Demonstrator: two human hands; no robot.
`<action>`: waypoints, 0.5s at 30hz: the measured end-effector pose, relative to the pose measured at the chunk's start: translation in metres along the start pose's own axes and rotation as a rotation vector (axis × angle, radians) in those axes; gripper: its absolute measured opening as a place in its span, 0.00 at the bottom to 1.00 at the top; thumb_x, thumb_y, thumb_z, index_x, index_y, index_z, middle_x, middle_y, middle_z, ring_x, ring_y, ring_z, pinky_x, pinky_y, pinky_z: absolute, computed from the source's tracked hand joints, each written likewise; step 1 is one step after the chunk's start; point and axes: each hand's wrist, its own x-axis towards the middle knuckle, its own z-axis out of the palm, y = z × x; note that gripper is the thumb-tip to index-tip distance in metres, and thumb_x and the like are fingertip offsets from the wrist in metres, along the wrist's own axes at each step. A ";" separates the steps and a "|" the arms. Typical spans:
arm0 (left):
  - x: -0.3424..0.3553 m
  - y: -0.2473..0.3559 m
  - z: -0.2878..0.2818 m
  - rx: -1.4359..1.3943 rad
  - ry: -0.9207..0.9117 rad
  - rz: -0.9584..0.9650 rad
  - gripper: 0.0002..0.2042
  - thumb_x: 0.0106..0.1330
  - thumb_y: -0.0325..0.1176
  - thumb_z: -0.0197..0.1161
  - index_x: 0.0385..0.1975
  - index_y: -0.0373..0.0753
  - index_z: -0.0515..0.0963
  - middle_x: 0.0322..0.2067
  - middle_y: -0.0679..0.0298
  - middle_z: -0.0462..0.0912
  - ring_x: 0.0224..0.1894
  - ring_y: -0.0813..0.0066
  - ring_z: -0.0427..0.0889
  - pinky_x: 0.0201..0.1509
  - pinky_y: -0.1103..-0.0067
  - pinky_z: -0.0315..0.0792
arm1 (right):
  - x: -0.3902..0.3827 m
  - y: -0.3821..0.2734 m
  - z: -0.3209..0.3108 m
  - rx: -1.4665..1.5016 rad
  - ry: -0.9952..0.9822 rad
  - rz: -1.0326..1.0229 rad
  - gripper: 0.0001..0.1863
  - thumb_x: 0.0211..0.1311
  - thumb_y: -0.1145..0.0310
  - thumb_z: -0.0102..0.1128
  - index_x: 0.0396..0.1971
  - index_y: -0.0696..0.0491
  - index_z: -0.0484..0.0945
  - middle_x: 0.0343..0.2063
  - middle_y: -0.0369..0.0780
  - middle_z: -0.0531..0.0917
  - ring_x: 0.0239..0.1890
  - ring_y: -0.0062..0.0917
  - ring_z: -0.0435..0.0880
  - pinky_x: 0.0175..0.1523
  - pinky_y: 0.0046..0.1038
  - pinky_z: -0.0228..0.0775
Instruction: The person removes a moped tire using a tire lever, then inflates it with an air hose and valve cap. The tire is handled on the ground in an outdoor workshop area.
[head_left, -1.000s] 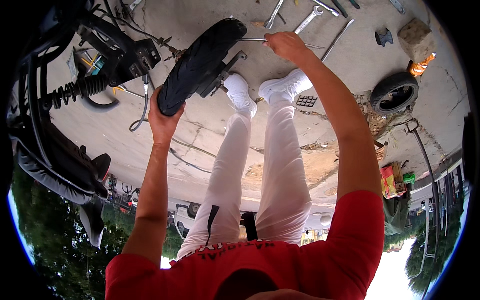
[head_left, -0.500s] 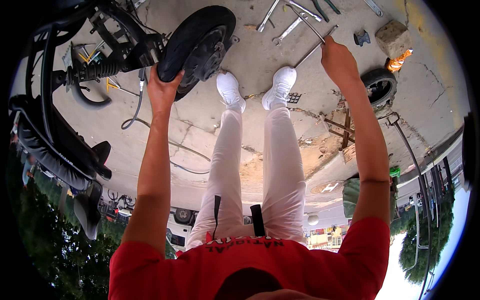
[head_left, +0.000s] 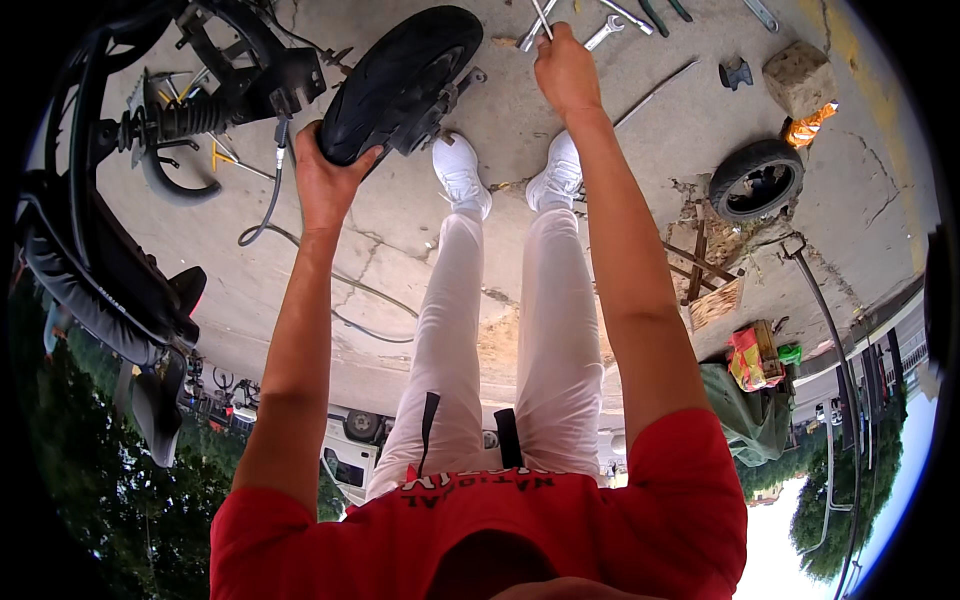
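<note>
My left hand [head_left: 335,178] is wrapped round the lower edge of a black scooter wheel [head_left: 400,85], thumb on the near side. The wheel stands tilted on its tread, its dark hub facing right, beside the scooter's frame [head_left: 250,95]. Whether it is joined to the frame, I cannot tell. In my right hand [head_left: 568,75] is a thin metal rod [head_left: 542,16], gripped in closed fingers and running up past the picture's top edge. That hand is to the right of the wheel, apart from it, above my right shoe.
Wrenches [head_left: 604,34] and a long metal bar [head_left: 655,93] lie on the concrete. To the right are a stone block [head_left: 798,78], a loose tyre [head_left: 757,180] and broken wood [head_left: 700,262]. A hose [head_left: 277,190] hangs by the scooter; yellow-handled tools [head_left: 222,155] lie behind it.
My right hand has swung left toward the wheel with the rod in it, uncovering the loose tyre. The wheel has shifted slightly right and tilted, with my left hand still on it.
</note>
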 end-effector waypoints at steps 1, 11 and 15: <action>0.000 0.002 0.002 -0.001 0.009 0.008 0.29 0.42 0.34 0.78 0.43 0.30 0.72 0.40 0.50 0.75 0.41 0.52 0.77 0.47 0.68 0.71 | -0.001 -0.005 -0.005 0.124 0.130 0.089 0.12 0.66 0.67 0.48 0.34 0.63 0.70 0.27 0.58 0.81 0.27 0.49 0.80 0.38 0.41 0.72; -0.002 0.032 0.000 0.190 -0.021 0.015 0.23 0.43 0.33 0.75 0.38 0.36 0.71 0.37 0.55 0.76 0.38 0.50 0.78 0.39 0.65 0.73 | -0.005 0.029 0.001 0.049 0.048 0.126 0.12 0.64 0.68 0.50 0.37 0.63 0.71 0.29 0.59 0.81 0.36 0.52 0.82 0.40 0.46 0.73; -0.003 0.046 0.000 0.227 -0.054 0.031 0.22 0.43 0.33 0.74 0.37 0.38 0.71 0.37 0.58 0.76 0.36 0.51 0.78 0.38 0.65 0.73 | -0.008 0.012 -0.007 0.571 0.595 0.385 0.11 0.63 0.70 0.49 0.34 0.64 0.72 0.31 0.60 0.81 0.36 0.52 0.82 0.42 0.45 0.73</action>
